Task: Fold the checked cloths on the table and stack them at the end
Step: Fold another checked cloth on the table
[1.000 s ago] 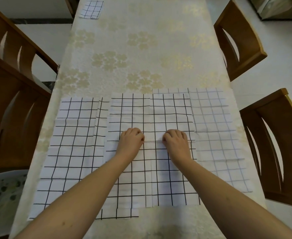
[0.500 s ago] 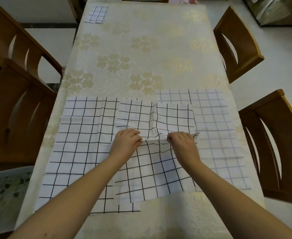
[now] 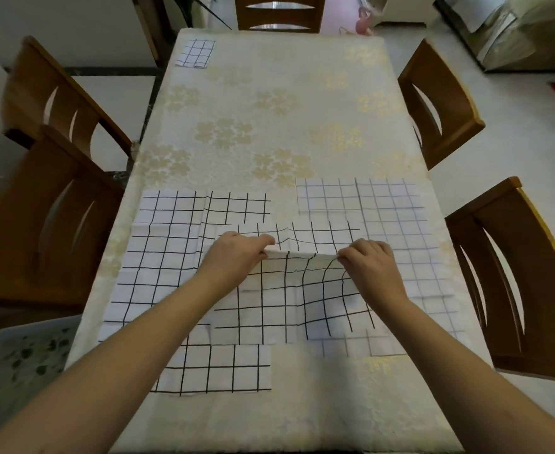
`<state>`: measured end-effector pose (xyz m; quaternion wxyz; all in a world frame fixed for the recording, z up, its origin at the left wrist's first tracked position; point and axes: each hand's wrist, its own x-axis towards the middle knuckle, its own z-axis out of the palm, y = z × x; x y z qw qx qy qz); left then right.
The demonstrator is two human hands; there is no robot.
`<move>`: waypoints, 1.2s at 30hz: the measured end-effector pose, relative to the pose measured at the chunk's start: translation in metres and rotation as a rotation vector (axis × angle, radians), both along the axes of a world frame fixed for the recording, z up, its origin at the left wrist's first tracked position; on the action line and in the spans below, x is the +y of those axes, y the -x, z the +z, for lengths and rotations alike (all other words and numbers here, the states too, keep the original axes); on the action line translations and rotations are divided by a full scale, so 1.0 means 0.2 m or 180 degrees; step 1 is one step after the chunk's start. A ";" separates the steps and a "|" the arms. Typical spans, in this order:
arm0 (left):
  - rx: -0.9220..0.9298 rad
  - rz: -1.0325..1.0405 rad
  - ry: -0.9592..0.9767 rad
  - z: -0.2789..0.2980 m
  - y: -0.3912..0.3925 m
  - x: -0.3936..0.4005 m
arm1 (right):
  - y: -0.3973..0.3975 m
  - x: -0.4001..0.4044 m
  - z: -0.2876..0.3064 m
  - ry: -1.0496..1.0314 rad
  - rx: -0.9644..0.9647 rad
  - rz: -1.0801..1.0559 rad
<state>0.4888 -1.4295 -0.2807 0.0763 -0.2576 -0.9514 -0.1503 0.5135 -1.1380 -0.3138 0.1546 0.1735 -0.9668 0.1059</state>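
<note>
Three white cloths with black checks overlap on the near half of the table. The middle checked cloth [image 3: 289, 303] lies on top and is pinched up into a raised ridge along its middle. My left hand [image 3: 233, 257] grips the ridge's left end and my right hand [image 3: 372, 263] grips its right end. Beneath it, the left checked cloth [image 3: 161, 244] lies flat, and the right checked cloth [image 3: 387, 204], with fainter lines, lies flat too. A small folded checked cloth [image 3: 194, 53] sits at the table's far left corner.
The table [image 3: 269, 126] wears a cream cloth with gold flowers. Wooden chairs stand on the left [image 3: 56, 198], on the right [image 3: 439, 106] [image 3: 525, 273] and at the far end [image 3: 279, 11]. A white patterned bin [image 3: 17, 365] sits low at the near left.
Both hands went from pressing flat on the middle cloth to pinching it and lifting a ridge; its near and far edges have drawn in towards the hands. The view tilted up.
</note>
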 end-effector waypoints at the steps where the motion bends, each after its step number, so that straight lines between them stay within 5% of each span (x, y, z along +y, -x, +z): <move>1: -0.0077 0.0038 0.0035 0.03 0.02 -0.01 | 0.01 0.00 0.03 0.0062 0.0001 -0.0033; 7: -0.0397 0.0260 0.0530 0.20 0.19 -0.13 | 0.10 0.06 0.21 0.0066 -0.0096 -0.0079; 15: 0.0901 0.0202 -0.0187 0.45 0.28 -0.23 | 0.16 0.07 0.50 0.0384 0.0751 0.0068; 20: 0.1166 0.0101 -0.0353 0.32 0.14 -0.30 | 0.00 0.05 0.42 0.0522 0.0697 0.0239; 26: 0.0534 0.0278 -0.0430 -0.07 -0.15 -0.38 | -0.29 0.01 0.06 0.0552 0.0005 0.0144; 32: -0.1628 0.1630 -0.1346 -0.37 -0.41 -0.35 | -0.52 0.05 -0.30 0.0791 -0.1474 -0.0238; 36: -0.2044 0.2118 -0.1835 -0.42 -0.48 -0.33 | -0.60 0.02 -0.40 0.0383 -0.1366 0.0045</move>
